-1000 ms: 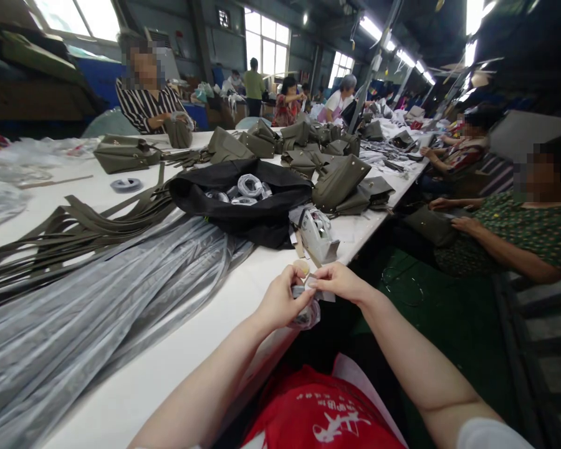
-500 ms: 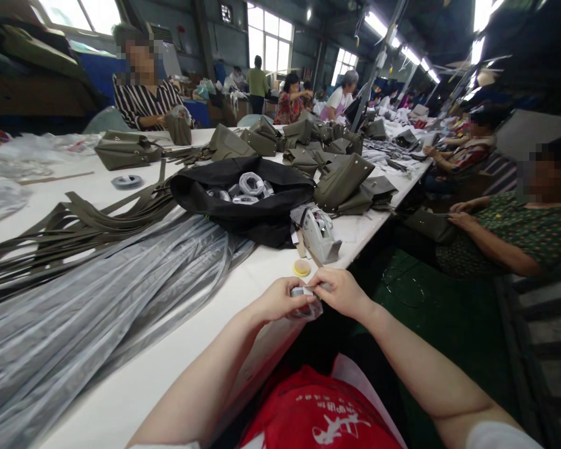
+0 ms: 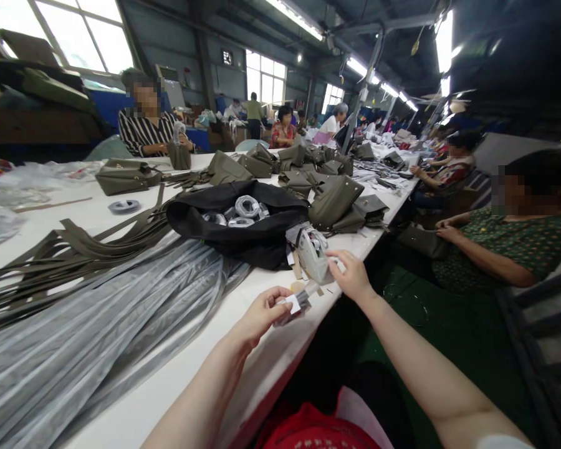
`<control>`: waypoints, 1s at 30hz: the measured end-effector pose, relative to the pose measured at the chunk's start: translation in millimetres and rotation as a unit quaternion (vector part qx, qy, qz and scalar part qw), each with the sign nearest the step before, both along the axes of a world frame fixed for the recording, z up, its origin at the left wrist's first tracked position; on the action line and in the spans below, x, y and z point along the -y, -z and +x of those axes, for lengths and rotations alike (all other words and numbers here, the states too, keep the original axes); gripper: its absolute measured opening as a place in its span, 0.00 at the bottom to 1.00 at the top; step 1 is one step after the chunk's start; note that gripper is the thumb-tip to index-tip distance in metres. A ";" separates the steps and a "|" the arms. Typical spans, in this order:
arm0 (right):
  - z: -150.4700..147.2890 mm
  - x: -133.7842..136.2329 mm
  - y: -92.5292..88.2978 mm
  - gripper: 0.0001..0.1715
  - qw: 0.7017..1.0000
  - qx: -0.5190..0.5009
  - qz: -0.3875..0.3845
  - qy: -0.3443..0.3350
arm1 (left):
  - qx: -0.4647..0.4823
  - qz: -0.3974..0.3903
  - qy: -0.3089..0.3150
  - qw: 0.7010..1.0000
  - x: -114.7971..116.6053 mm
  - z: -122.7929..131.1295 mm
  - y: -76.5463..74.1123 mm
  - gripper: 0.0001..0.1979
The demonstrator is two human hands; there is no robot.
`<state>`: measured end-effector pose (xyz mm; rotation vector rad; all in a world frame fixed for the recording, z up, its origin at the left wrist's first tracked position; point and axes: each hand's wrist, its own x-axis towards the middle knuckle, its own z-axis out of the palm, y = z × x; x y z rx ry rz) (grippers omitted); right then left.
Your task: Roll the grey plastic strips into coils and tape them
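My left hand (image 3: 268, 312) is closed around a small coiled strap (image 3: 301, 300) in clear plastic, with a white label on it. It holds the coil just above the table's front edge. My right hand (image 3: 350, 274) is at the near end of a pale grey tape dispenser (image 3: 314, 257), thumb and forefinger pinched together there. Whatever lies between those fingertips is too small to make out. A yellow tape roll (image 3: 298, 287) lies on the table behind the coil, partly covered.
A black open bag (image 3: 234, 243) holds several wrapped coils (image 3: 247, 206). Grey plastic-wrapped straps (image 3: 121, 324) and olive straps (image 3: 84, 249) spread over the left of the white table (image 3: 206, 349). Olive handbags (image 3: 334, 202) stand behind. A co-worker (image 3: 500, 243) sits at the right.
My right hand has left the coil and moved forward and right to the tape dispenser. My left hand still holds the coil, now a little farther left. The view has shifted slightly.
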<state>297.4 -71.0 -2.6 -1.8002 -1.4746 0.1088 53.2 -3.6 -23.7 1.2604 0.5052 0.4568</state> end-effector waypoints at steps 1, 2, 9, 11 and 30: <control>15.8 -11.4 2.0 0.13 0.998 -0.027 -0.012 0.053 | 0.001 0.007 0.000 1.000 -0.3 -0.7 -1.2 0.21; 29.8 -22.2 4.7 0.11 0.995 -0.048 -0.030 0.085 | 0.004 0.013 0.001 1.000 -0.5 -1.2 -2.2 0.21; 58.5 -53.0 32.2 0.14 0.978 -0.149 -0.124 0.081 | -0.003 0.032 0.013 0.999 1.0 -1.8 -6.0 0.21; 57.0 -43.7 35.4 0.13 0.977 -0.161 -0.109 0.085 | -0.006 0.033 0.010 0.999 1.0 -2.1 -6.6 0.20; 11.6 24.7 44.0 0.14 0.957 -0.225 -0.135 0.124 | -0.020 0.101 -0.061 0.993 10.7 11.3 10.3 0.15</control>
